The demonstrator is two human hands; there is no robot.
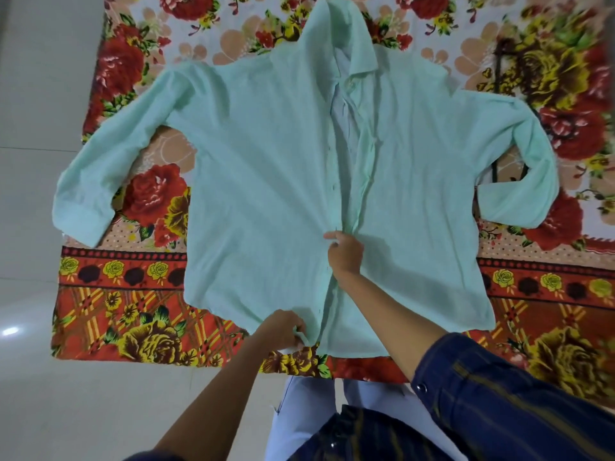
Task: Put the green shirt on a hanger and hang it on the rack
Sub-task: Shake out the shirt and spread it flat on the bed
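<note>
Sleeve (519, 394) of dark blue cloth with thin yellowish stripes covers the right forearm at the lower right edge, and between the two arms pale trousers (299, 410) of the person are seen from above. Left hand (283, 331) is at the bottom hem of the green shirt (266, 161), with fingers closed together on the lower corner of the left front panel, pinching the cloth. Right hand (344, 251) is a little farther, on the middle opening of the shirt, with fingers curled and closed on the edge of the button placket. The shirt lies flat, front side up, on a floral blanket (133, 311) with red and yellow roses, which is spread on a pale tiled floor (40, 128). Front of the shirt is partly open, so the lighter inside shows along the middle. Both long sleeves are spread to the sides and bend toward the person, each cuff resting on the blanket. The collar (346, 44) is at the far end, pointing away from the person
</note>
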